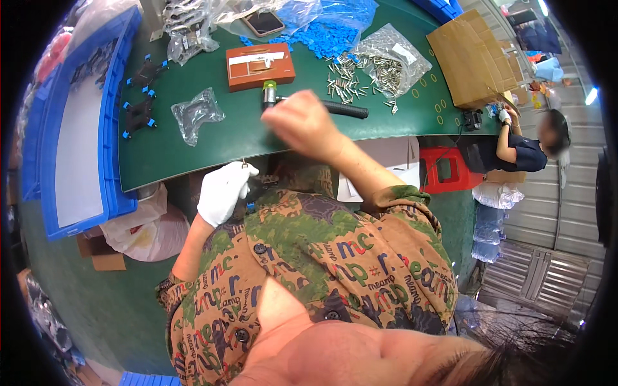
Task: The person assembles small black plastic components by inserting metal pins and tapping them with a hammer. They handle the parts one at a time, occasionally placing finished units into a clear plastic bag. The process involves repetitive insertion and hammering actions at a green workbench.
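My left hand, in a white glove, is closed at the table's near edge on a dark bracket, mostly hidden by the hand and shirt. A blue tip shows low on it, and a small metal pin stands up at the fingertips. My bare right hand is blurred, its fingers curled; what is in them, if anything, cannot be made out. Behind it, on the table, lies a hammer with a black handle and green-capped head, partly covered by the hand. An orange-red box stands just beyond.
Dark brackets with blue tips and a clear plastic bag lie left, near a blue tray. Beyond are blue pieces, metal pins and a phone. A carton and a co-worker are right.
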`<state>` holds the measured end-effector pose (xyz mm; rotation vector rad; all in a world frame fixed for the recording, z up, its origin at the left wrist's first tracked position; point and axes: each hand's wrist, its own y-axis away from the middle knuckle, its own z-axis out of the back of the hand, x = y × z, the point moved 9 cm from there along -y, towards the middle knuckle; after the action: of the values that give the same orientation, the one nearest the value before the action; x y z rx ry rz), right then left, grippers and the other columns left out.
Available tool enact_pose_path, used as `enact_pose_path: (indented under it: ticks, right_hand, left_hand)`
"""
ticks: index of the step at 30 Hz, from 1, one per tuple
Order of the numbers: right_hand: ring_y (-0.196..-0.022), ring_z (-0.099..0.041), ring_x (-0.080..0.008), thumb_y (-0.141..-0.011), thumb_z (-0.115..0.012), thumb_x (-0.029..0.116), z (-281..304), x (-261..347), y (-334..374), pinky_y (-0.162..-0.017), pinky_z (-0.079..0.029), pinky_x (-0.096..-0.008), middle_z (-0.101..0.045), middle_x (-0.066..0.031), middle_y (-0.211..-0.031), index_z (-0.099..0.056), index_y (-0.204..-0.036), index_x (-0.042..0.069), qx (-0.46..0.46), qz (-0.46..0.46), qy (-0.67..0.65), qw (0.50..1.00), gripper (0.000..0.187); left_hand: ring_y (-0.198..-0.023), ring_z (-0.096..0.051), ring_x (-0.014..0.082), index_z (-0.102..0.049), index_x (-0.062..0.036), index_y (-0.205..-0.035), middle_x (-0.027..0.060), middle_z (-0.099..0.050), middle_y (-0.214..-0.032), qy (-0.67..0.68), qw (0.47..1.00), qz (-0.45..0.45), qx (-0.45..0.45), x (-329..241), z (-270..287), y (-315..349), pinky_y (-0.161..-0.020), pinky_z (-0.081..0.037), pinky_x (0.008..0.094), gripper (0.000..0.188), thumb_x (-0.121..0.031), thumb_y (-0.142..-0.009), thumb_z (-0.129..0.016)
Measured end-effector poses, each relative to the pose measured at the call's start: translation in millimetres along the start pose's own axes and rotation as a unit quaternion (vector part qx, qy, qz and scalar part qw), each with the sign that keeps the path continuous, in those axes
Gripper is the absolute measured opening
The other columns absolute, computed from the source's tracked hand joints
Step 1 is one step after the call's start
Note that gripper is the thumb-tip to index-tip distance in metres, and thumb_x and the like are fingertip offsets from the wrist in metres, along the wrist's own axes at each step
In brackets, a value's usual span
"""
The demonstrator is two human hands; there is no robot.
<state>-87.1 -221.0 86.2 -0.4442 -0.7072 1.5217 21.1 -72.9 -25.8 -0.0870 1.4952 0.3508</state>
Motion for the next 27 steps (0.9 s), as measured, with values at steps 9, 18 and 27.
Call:
enact_pose_path:
  ticks: [9, 18, 27]
  right_hand:
    - [-0.099, -0.07, -0.0343, -0.101, -0.06, 0.028, -21, -207, 3, -0.086, -0.055, -0.0486, -0.073, -0.0092, -0.108, -0.076, -0.114, 0.017, 0.097, -0.254, 0.099, 0.957, 0.023]
    - [-0.103, -0.071, -0.0281, -0.099, -0.061, 0.03, -57, -212, -9, -0.086, -0.054, -0.0466, -0.071, -0.0049, -0.105, -0.078, -0.115, 0.025, 0.219, -0.2, 0.202, 0.933, 0.024]
    - [-0.095, -0.068, -0.0323, -0.091, -0.066, 0.009, -6, -203, 9, -0.082, -0.052, -0.0463, -0.071, -0.0052, -0.102, -0.077, -0.109, 0.021, 0.147, -0.033, 0.076, 0.986, 0.024]
  left_hand:
    - [-0.06, -0.055, 0.0075, -0.076, -0.0035, -0.107, 0.0015, -0.061, -0.065, -0.004, 0.999, -0.009, 0.042, 4, -11, -6, -0.062, -0.047, 0.0261, 0.027, -0.023, -0.106, -0.057]
    - [-0.059, -0.057, 0.0083, -0.075, -0.0037, -0.107, 0.0022, -0.062, -0.065, -0.021, 0.999, 0.009, 0.046, 6, -10, -4, -0.062, -0.048, 0.0266, 0.028, -0.024, -0.106, -0.056]
    - [-0.059, -0.057, 0.0085, -0.075, -0.0036, -0.105, 0.0018, -0.062, -0.064, -0.006, 0.998, 0.011, 0.054, 9, -16, -7, -0.063, -0.049, 0.027, 0.028, -0.025, -0.106, -0.057]
